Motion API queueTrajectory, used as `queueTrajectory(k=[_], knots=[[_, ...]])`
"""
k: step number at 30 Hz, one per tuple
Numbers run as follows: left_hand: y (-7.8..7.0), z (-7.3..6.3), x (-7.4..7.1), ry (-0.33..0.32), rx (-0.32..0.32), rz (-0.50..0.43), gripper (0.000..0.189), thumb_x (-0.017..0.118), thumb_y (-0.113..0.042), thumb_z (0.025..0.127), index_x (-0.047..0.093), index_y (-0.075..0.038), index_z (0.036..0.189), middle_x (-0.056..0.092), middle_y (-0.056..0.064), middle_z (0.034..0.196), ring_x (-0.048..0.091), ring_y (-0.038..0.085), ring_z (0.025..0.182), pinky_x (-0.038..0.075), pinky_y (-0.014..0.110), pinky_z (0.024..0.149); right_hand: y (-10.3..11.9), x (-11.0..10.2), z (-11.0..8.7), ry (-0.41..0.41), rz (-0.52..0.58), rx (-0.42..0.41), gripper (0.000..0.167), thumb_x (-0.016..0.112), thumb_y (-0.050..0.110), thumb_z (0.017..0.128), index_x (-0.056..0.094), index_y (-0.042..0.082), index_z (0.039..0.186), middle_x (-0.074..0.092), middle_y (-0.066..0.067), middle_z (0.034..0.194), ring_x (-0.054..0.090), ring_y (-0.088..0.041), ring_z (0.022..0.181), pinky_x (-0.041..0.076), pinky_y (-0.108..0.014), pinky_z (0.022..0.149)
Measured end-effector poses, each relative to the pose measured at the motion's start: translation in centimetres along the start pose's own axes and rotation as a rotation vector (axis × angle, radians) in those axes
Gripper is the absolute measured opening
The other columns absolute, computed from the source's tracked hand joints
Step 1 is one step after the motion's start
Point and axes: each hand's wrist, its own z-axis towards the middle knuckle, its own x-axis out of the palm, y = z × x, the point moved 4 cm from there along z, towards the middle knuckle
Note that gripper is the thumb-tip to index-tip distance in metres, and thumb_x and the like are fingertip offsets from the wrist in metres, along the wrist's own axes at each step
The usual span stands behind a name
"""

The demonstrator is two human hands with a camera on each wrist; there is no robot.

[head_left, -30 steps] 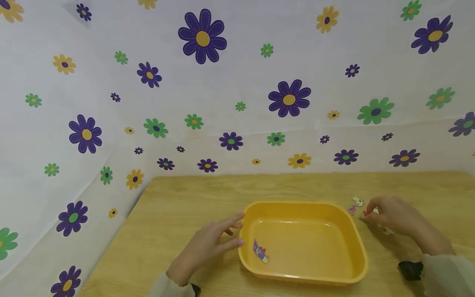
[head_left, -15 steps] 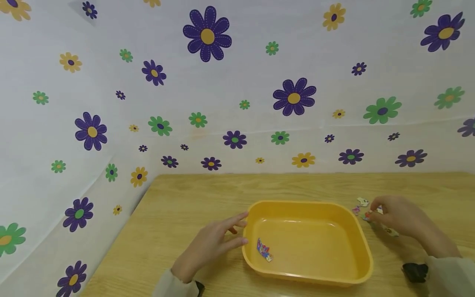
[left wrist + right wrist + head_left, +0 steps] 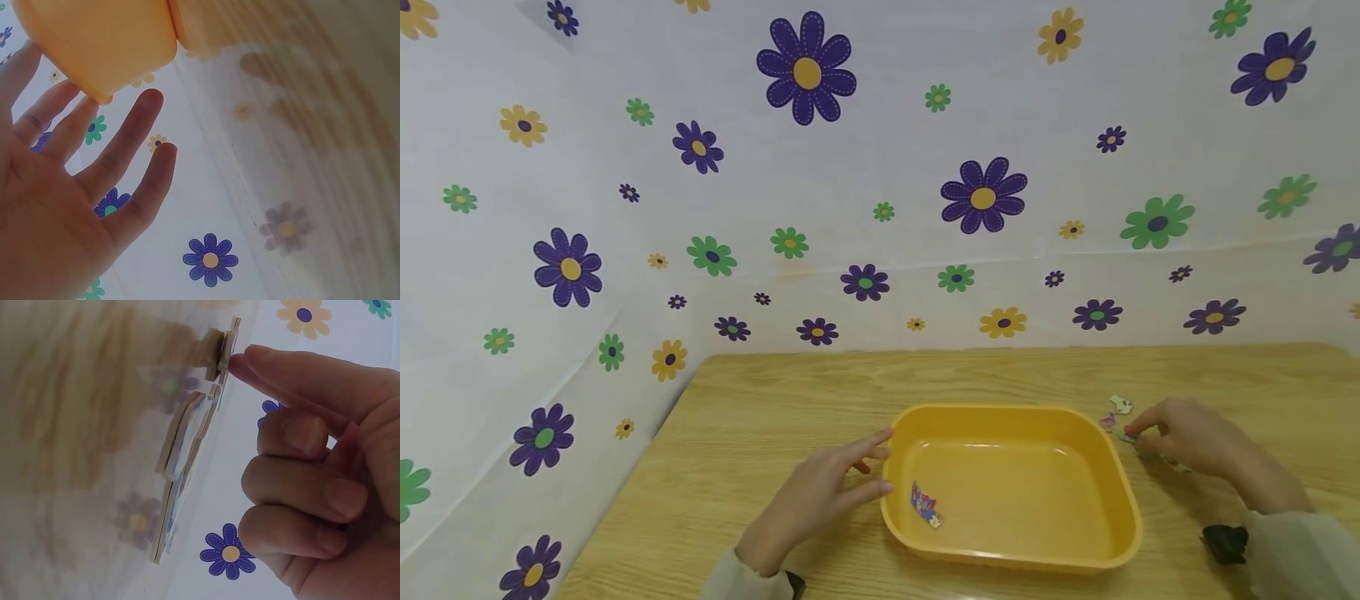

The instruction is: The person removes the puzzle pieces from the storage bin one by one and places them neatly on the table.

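My left hand rests its spread fingertips on the left rim of a yellow plastic tray; the left wrist view shows the same hand with several fingers extended. Past the tray's right side, my right hand pinches the edge of a small flat cutout piece with red and blue print. In the right wrist view, thumb and index finger meet at a thin wooden-looking piece, the other fingers curled in. A pink piece and a whitish piece lie beside it.
Inside the tray, at its left end, lies a colourful printed cutout. More flat pieces lie overlapping on the wooden table under my right hand. A white flowered sheet rises behind and to the left.
My right hand has shifted slightly left, and the red-and-blue piece at its fingertips has moved left with it. My left hand stays on the tray's rim.
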Motion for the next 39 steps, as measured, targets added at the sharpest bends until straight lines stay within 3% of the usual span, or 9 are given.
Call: queueTrajectory(k=[10, 17, 21, 25, 29, 32, 34, 37, 39], knots=[[-0.2, 0.0, 0.0, 0.004, 0.004, -0.003, 0.058, 0.068, -0.034, 0.099, 0.052, -0.011, 0.149, 0.071, 0.001, 0.125, 0.068, 0.017, 0.095, 0.058, 0.032, 0.079, 0.4, 0.0, -0.3, 0.007, -0.030, -0.048, 0.022, 0.068, 0.004, 0.090, 0.074, -0.005, 0.109, 0.072, -0.019, 0.098, 0.055, -0.011, 0.063, 0.050, -0.030, 0.060], [-0.4, 0.0, -0.1, -0.003, 0.014, -0.010, 0.058, 0.067, -0.034, 0.099, 0.051, -0.011, 0.150, 0.071, 0.001, 0.125, 0.068, 0.020, 0.096, 0.058, 0.034, 0.079, 0.2, -0.6, -1.2, 0.013, -0.070, -0.112, 0.019, 0.069, 0.000, 0.090, 0.077, -0.002, 0.107, 0.074, -0.018, 0.100, 0.061, -0.012, 0.077, 0.054, -0.030, 0.065], [-0.4, 0.0, -0.2, -0.004, 0.001, -0.006, 0.058, 0.068, -0.034, 0.099, 0.052, -0.012, 0.150, 0.071, 0.000, 0.124, 0.068, 0.019, 0.096, 0.058, 0.033, 0.079, -0.2, -0.1, -1.9, 0.072, -0.084, -0.108, 0.020, 0.068, 0.002, 0.090, 0.078, 0.000, 0.108, 0.075, -0.016, 0.099, 0.054, -0.008, 0.075, 0.047, -0.026, 0.062], [-0.4, 0.0, -0.2, -0.002, -0.002, -0.003, 0.058, 0.068, -0.035, 0.099, 0.051, -0.012, 0.150, 0.071, 0.000, 0.124, 0.068, 0.019, 0.096, 0.058, 0.033, 0.078, -0.1, 0.1, -2.5, 0.064, -0.086, -0.157, 0.020, 0.069, 0.001, 0.090, 0.077, -0.003, 0.108, 0.075, -0.018, 0.100, 0.049, -0.004, 0.073, 0.043, -0.025, 0.060], [-0.3, -0.1, -0.2, -0.006, -0.001, -0.003, 0.058, 0.067, -0.035, 0.099, 0.051, -0.011, 0.150, 0.071, 0.001, 0.125, 0.068, 0.019, 0.096, 0.058, 0.034, 0.078, 0.3, -0.3, -2.3, 0.011, -0.084, -0.150, 0.023, 0.069, 0.000, 0.091, 0.075, -0.005, 0.112, 0.069, -0.008, 0.076, 0.045, -0.001, 0.063, 0.042, -0.023, 0.054], [-0.3, -0.1, -0.2, -0.009, -0.001, -0.005, 0.058, 0.066, -0.035, 0.100, 0.051, -0.011, 0.150, 0.071, 0.001, 0.125, 0.068, 0.020, 0.096, 0.058, 0.035, 0.078, 0.5, -0.4, -1.9, 0.014, -0.117, -0.136, 0.025, 0.068, 0.000, 0.090, 0.076, -0.001, 0.113, 0.069, -0.007, 0.078, 0.055, -0.010, 0.065, 0.050, -0.030, 0.059], [-0.3, -0.1, -0.2, -0.011, 0.009, -0.004, 0.058, 0.066, -0.035, 0.100, 0.051, -0.010, 0.150, 0.071, 0.002, 0.125, 0.068, 0.020, 0.096, 0.058, 0.035, 0.077, 0.6, -0.3, -1.6, 0.045, -0.148, -0.138, 0.025, 0.070, 0.000, 0.088, 0.077, 0.002, 0.112, 0.073, -0.015, 0.094, 0.065, -0.021, 0.078, 0.057, -0.041, 0.069], [-0.3, -0.1, -0.1, -0.014, 0.027, -0.002, 0.058, 0.066, -0.035, 0.100, 0.051, -0.009, 0.150, 0.071, 0.002, 0.125, 0.069, 0.020, 0.095, 0.058, 0.035, 0.077, 0.5, 0.2, -1.4, 0.072, -0.164, -0.132, 0.025, 0.070, 0.000, 0.086, 0.078, 0.003, 0.109, 0.073, -0.020, 0.104, 0.068, -0.035, 0.092, 0.056, -0.055, 0.078], [-0.3, -0.1, -0.1, -0.015, 0.032, 0.004, 0.058, 0.066, -0.034, 0.100, 0.051, -0.009, 0.150, 0.071, 0.002, 0.125, 0.069, 0.019, 0.095, 0.058, 0.034, 0.077, 0.5, 0.3, -1.4, 0.062, -0.152, -0.127, 0.023, 0.071, 0.000, 0.085, 0.078, 0.002, 0.107, 0.073, -0.022, 0.103, 0.068, -0.034, 0.091, 0.057, -0.055, 0.077]])
